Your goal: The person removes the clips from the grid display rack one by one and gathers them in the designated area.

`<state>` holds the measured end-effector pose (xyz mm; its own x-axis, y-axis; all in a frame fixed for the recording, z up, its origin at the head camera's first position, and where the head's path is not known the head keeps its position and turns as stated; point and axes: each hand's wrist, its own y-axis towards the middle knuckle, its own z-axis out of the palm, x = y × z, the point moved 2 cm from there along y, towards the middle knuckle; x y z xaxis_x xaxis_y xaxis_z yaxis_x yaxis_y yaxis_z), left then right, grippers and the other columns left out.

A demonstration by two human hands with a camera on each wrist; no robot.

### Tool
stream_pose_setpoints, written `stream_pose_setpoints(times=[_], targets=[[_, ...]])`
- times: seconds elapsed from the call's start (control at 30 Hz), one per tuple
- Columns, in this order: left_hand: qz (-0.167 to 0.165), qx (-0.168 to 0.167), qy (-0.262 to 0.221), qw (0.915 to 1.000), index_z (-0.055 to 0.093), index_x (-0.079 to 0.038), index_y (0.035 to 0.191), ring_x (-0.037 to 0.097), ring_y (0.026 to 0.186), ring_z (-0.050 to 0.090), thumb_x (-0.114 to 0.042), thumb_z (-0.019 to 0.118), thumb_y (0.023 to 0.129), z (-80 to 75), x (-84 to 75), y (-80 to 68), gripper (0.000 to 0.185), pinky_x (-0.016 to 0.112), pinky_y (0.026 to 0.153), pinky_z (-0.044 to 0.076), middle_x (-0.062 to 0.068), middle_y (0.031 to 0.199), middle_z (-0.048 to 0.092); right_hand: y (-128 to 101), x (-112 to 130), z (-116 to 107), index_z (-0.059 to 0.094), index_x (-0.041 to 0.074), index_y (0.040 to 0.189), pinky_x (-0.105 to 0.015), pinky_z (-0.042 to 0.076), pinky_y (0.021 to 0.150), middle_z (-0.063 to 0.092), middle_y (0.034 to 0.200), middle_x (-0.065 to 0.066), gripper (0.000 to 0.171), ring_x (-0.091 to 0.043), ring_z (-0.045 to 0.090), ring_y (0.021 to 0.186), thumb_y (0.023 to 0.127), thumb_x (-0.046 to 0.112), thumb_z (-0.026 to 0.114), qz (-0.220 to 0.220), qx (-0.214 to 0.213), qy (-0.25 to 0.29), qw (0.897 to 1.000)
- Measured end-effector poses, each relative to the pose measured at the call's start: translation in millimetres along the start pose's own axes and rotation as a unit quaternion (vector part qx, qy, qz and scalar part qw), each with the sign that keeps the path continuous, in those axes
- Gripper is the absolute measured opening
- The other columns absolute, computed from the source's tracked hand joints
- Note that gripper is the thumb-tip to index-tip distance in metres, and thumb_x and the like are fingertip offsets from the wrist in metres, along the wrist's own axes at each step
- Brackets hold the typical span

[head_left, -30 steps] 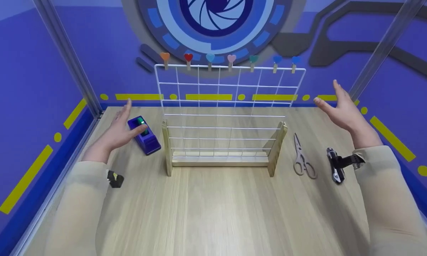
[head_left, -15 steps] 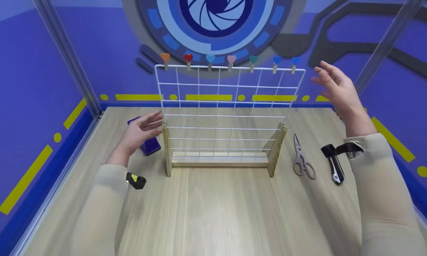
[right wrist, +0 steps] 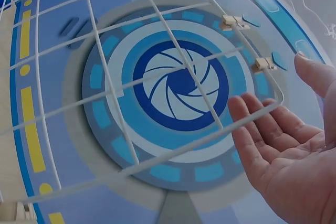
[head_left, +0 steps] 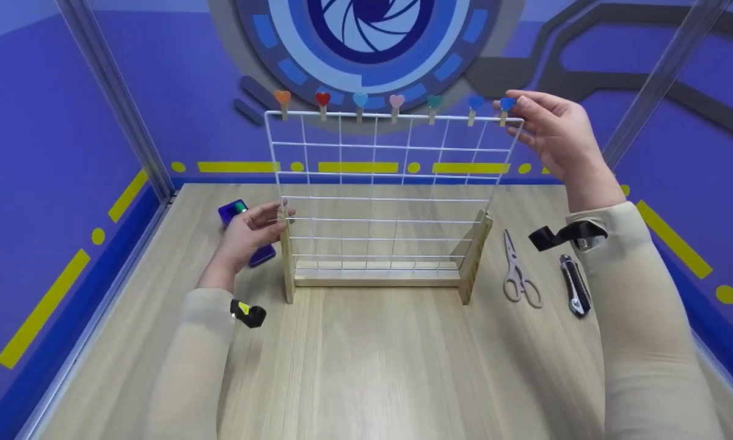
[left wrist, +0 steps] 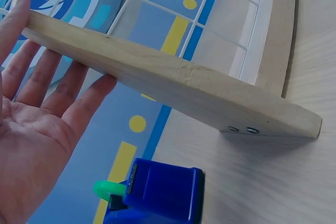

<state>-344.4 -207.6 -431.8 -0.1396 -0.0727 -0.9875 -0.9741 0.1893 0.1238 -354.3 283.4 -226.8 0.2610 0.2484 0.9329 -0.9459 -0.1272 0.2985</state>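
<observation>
A white wire grid (head_left: 379, 175) stands upright in a wooden stand (head_left: 379, 278) on the table. Along its top edge sit several heart-topped pegs. My left hand (head_left: 247, 229) rests with straight fingers against the stand's left upright (head_left: 287, 256); in the left wrist view the left hand (left wrist: 37, 129) lies flat along that upright (left wrist: 173, 85). My right hand (head_left: 553, 131) is raised at the grid's top right corner, by the blue heart peg (head_left: 507, 105). In the right wrist view the right hand (right wrist: 294, 150) is spread behind the grid (right wrist: 157, 157), thumb apart, pinching nothing.
A blue tape dispenser (head_left: 235, 209) sits just behind my left hand, close to the upright (left wrist: 163, 192). Scissors (head_left: 519, 272) and a utility knife (head_left: 574, 284) lie right of the stand. Blue walls and clear corner posts enclose the wooden table (head_left: 379, 366).
My left hand has moved right from the tape dispenser to the stand's left upright. My right hand has risen and moved left to the grid's top right corner.
</observation>
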Motion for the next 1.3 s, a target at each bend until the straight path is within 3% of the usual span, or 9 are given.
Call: stream_pose_setpoints(times=[0.13,0.43,0.8,1.03,1.3], targets=[[-0.006,0.001,0.003,1.0000,0.054,-0.013,0.149,0.011,0.124,0.066,-0.024,0.072,0.098,0.3,2.9,0.2,0.055,0.025,0.098,0.058,0.008,0.143,0.065,4,1,6,0.074,-0.001,0.117,-0.022,0.063,0.076,0.080,0.104,-0.009,0.033,-0.018,0.075,0.086,0.091,0.017,0.080,0.009,0.006,-0.016,1.000],[-0.010,0.002,-0.013,0.9999,0.054,-0.008,0.148,0.008,0.119,0.068,-0.020,0.070,0.099,-0.2,5.1,1.3,0.053,0.026,0.099,0.059,0.004,0.138,0.069,6,2,9,0.078,-0.003,0.106,-0.020,0.062,0.071,0.078,0.090,-0.006,0.028,-0.014,0.069,0.074,0.086,0.015,0.085,0.016,-0.027,-0.053,0.998],[-0.011,-0.006,-0.008,0.9999,0.054,-0.007,0.148,0.010,0.119,0.069,-0.020,0.069,0.100,0.3,4.8,0.6,0.052,0.025,0.098,0.059,0.010,0.142,0.066,6,0,11,0.077,-0.008,0.100,-0.021,0.061,0.071,0.078,0.083,-0.006,0.019,-0.014,0.068,0.071,0.088,0.006,0.080,-0.037,-0.019,-0.037,0.998],[-0.008,-0.007,0.004,0.9999,0.054,-0.012,0.149,0.010,0.122,0.067,-0.022,0.068,0.101,0.8,5.3,-0.4,0.051,0.025,0.099,0.058,0.011,0.146,0.063,5,0,14,0.077,-0.010,0.099,-0.021,0.060,0.071,0.077,0.081,-0.007,0.025,-0.015,0.069,0.072,0.082,0.006,0.085,-0.075,-0.037,-0.037,0.996],[-0.008,-0.012,-0.001,0.9999,0.053,-0.008,0.148,0.005,0.117,0.067,-0.020,0.067,0.101,1.2,6.9,0.0,0.051,0.023,0.098,0.058,0.013,0.145,0.063,-1,12,17,0.076,-0.014,0.096,-0.023,0.063,0.075,0.078,0.080,-0.010,0.017,-0.017,0.074,0.073,0.084,-0.003,0.082,-0.164,-0.053,-0.012,0.985]])
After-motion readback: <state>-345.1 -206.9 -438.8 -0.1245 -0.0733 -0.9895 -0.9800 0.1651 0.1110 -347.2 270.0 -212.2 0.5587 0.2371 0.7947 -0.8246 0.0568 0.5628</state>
